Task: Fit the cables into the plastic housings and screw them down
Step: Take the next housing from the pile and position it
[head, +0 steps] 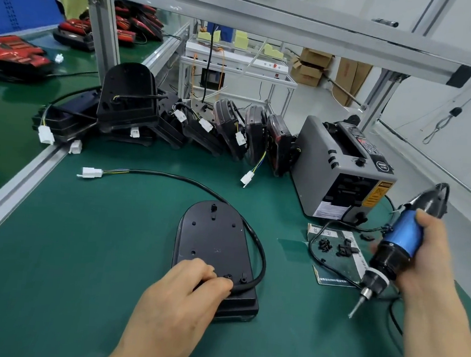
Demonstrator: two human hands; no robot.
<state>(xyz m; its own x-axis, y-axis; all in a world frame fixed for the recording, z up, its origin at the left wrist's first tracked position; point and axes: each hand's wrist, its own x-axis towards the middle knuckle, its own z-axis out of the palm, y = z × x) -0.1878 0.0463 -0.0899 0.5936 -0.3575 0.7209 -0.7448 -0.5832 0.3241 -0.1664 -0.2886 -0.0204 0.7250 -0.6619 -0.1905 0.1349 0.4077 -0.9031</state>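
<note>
The housing (213, 242) lies flat near the bench's (78, 249) front edge: light, rigid plastic, likely to slide unless pinned. The left hand (186, 291) pinches the seemingly stiff, springy cable (263, 260) onto its near end, the sensible hold; the right hand (428, 254) grips the screwdriver (404, 237) by the right edge.

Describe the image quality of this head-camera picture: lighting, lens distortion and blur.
Head view: lighting is even and diffuse, with only a soft shadow beneath the left hand, which holds the cable on the black housing; wide-angle distortion bows the aluminium frame overhead; the right hand, gripping the blue screwdriver, is slightly blurred at its fingertips.
</note>
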